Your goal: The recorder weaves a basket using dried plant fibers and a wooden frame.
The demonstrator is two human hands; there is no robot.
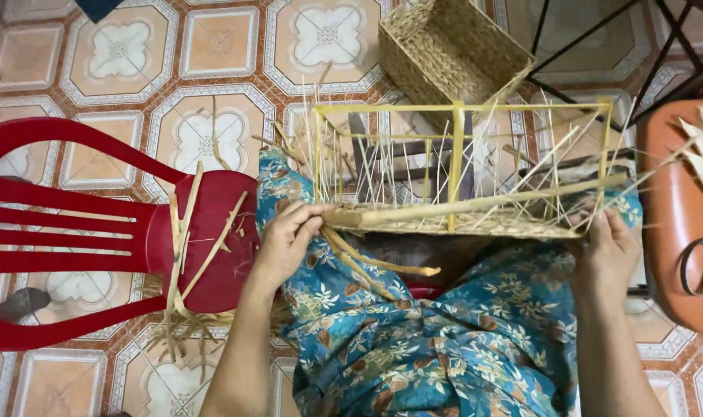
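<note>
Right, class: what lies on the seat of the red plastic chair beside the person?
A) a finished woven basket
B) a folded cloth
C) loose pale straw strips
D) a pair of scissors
C: loose pale straw strips lie across the seat of the red plastic chair.

Half-woven basket (459, 220) on a yellow rectangular frame (457, 154), resting across the lap and tilted on its side. Pale upright stakes (382, 166) fan through the frame; the woven base runs along the lower edge. Loose weaving strands (374, 266) trail from the left corner, pinched there by the left hand (289, 235); the right hand (604, 255) grips the right corner.
</note>
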